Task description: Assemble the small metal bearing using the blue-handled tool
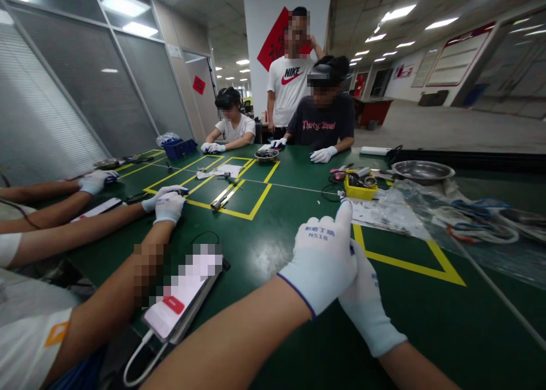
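My left hand [324, 259], in a white glove with blue print, is in front of my right hand [369, 302] above the green table [264, 253]. The two gloves touch and overlap. Most of my left fingers curl away from view, while one digit sticks up and forward. Whatever they close on, if anything, is out of sight. My right hand, gloved too, lies mostly behind the left, its fingers covered. Beyond them is a white sheet [384, 214] with small dark bits on it. A lit phone [187, 293] with a white cable stands to the left.
Near the sheet is a yellow bin [360, 192] of parts; a metal bowl [423, 172], clear plastic and coiled cables [486, 219] are to the right. Yellow tape marks the tabletop. Co-workers' gloved hands [169, 205] rest left and across; one person [290, 86] stands behind.
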{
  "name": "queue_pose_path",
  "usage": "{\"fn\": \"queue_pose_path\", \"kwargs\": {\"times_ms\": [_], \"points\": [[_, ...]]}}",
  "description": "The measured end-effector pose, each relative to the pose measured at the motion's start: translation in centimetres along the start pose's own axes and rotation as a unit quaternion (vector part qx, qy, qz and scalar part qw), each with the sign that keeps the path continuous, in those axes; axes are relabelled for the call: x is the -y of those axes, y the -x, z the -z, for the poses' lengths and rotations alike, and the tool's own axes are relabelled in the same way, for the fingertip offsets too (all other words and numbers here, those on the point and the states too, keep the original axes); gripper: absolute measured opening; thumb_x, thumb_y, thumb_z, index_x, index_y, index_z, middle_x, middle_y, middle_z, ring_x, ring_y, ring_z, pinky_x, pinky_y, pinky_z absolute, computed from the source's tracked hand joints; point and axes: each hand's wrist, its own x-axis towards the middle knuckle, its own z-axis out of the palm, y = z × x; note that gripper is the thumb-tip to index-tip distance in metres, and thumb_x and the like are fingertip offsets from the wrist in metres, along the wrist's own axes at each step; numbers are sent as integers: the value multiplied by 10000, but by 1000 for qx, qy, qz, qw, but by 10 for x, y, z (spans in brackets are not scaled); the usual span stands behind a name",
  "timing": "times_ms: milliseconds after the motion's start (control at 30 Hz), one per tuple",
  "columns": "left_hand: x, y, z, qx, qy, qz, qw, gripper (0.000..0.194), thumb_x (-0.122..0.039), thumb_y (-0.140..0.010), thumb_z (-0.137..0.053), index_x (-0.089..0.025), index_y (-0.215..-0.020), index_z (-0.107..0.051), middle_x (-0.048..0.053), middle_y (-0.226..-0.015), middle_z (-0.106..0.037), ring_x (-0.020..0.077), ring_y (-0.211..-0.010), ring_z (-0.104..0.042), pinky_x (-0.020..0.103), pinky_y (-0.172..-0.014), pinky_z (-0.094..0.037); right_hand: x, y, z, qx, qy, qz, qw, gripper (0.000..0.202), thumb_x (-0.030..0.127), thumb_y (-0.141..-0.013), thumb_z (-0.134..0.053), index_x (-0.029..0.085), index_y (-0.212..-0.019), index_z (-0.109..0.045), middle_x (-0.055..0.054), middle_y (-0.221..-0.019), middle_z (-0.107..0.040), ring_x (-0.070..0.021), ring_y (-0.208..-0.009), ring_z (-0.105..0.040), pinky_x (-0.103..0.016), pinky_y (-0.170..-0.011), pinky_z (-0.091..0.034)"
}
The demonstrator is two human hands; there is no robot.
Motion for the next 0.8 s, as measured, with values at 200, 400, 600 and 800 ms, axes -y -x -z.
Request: {"fn": "queue_pose_path", "kwargs": {"times_ms": [200, 400, 600, 800], "points": [[71, -18, -30, -144, 283, 135, 939, 640, -397, -934, -627, -183, -1522, -492, 117, -1229, -733, 233, -1068, -709, 346, -984, -559, 17, -8, 5, 5, -10, -88, 996, 527, 532, -834, -619, 185, -1226, -684, -128, -1156, -763, -363, -1081, -711, -510, -940, -586], [145, -64, -22, -90, -25, 363, 927, 770, -549, -936, -537, -155, -1587, -418, 194, -1657, -396, 390, -1525, -371, 517, -1227, -333, 18, -7, 4, 18, -15, -83, 996, 482, 508, -811, -648, 203, -1179, -714, -102, -1101, -770, -334, -1025, -719, -443, -874, -604], [186, -76, -18, -43, -78, 418, 904, 817, -614, -915, -485, -131, -1573, -453, 223, -1714, -270, 520, -1542, -268, 621, -1192, -311, 25, -1, 3, 15, 1, -83, 996, 491, 507, -849, -607, 196, -1213, -710, -95, -1107, -770, -327, -1044, -719, -440, -914, -592], [208, -80, -19, -10, -108, 444, 889, 828, -652, -921, -423, -156, -1583, -452, 235, -1703, -289, 543, -1527, -282, 684, -1162, -305, 33, 1, 1, -2, 7, -92, 996, 527, 519, -866, -564, 190, -1254, -700, -101, -1149, -766, -333, -1094, -712, -447, -957, -580]]}}
